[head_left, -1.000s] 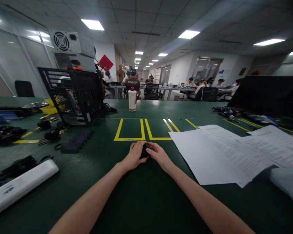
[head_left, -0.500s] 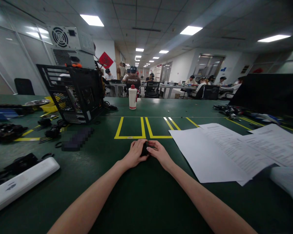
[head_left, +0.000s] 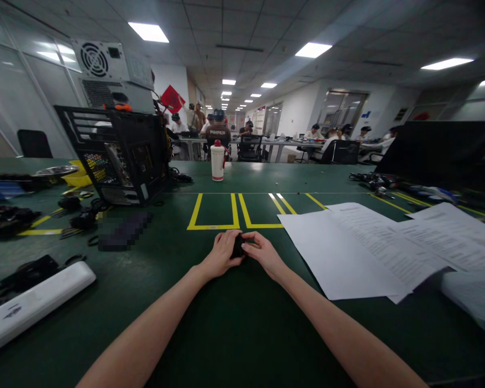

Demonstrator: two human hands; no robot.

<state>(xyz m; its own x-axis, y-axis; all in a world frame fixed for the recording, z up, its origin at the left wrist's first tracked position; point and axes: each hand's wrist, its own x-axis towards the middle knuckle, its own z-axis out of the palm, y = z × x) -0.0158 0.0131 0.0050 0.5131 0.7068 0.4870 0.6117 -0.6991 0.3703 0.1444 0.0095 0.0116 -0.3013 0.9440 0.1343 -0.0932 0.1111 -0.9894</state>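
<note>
On my feed, the left hand (head_left: 222, 254) curled around a small black object (head_left: 238, 247) over the green table (head_left: 242, 334), while the right hand (head_left: 264, 255) brought bunched fingertips to its right side; I couldn't tell how firmly those pinched. With so much of it covered, I judged that uneven pressure could make it slip. A rightward swing might snag the loose papers (head_left: 331, 253). Beyond lay yellow tape (head_left: 214, 227), then a white bottle (head_left: 217, 164), which only a long, careless reach could topple.
</note>
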